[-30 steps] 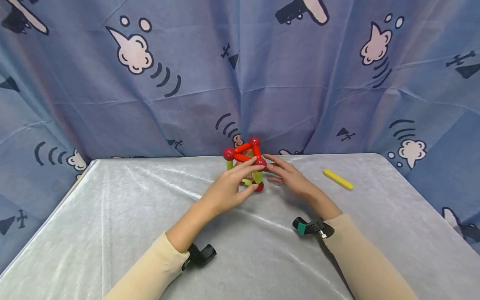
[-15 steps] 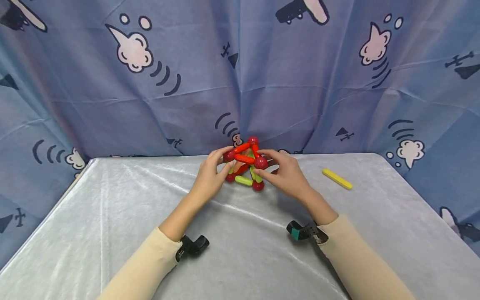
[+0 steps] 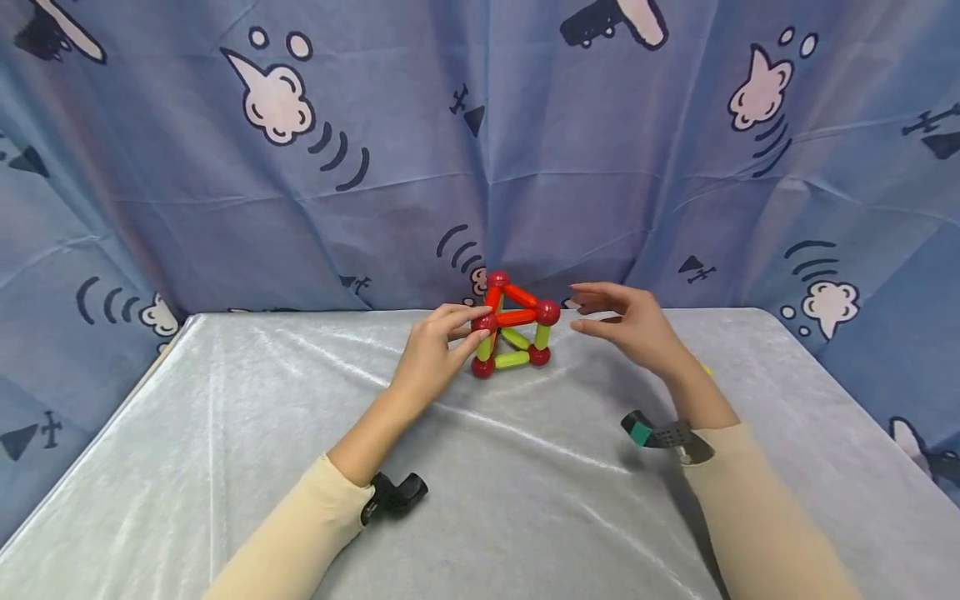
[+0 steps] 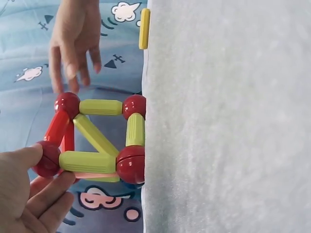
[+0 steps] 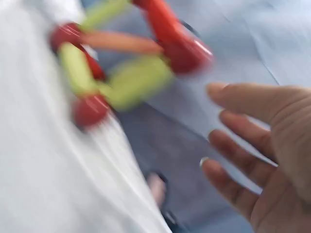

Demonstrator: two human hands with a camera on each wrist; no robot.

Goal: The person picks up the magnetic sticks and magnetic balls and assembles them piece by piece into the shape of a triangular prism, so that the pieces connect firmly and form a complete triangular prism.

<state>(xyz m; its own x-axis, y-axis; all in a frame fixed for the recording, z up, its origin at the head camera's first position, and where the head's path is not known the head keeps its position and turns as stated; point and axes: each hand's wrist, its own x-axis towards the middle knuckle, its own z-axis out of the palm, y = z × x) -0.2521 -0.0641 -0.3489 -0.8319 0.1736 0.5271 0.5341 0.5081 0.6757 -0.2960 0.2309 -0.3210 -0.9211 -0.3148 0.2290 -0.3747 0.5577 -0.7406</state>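
Note:
A frame of magnetic rods and red balls (image 3: 513,360) stands on the cloth in the head view. Red rods (image 3: 517,317) make its upper triangle, and yellow-green rods form the uprights and base. The left hand (image 3: 431,350) pinches the upper front-left ball (image 4: 47,160) between thumb and fingers, seen closely in the left wrist view. To the right of the frame hovers the right hand (image 3: 637,325), fingers spread and holding nothing, a short gap from the upper right ball (image 3: 548,312). The right wrist view is blurred on the frame.
A yellow rod (image 4: 144,29) lies on the cloth to the right; in the head view the right forearm mostly hides it. The light velvety tablecloth (image 3: 285,425) reaches back to a blue patterned curtain (image 3: 375,242), close behind the rod frame.
The rod frame has been turned, with its balls in new positions. The right hand, which held a front ball half a second ago, has let go and moved right.

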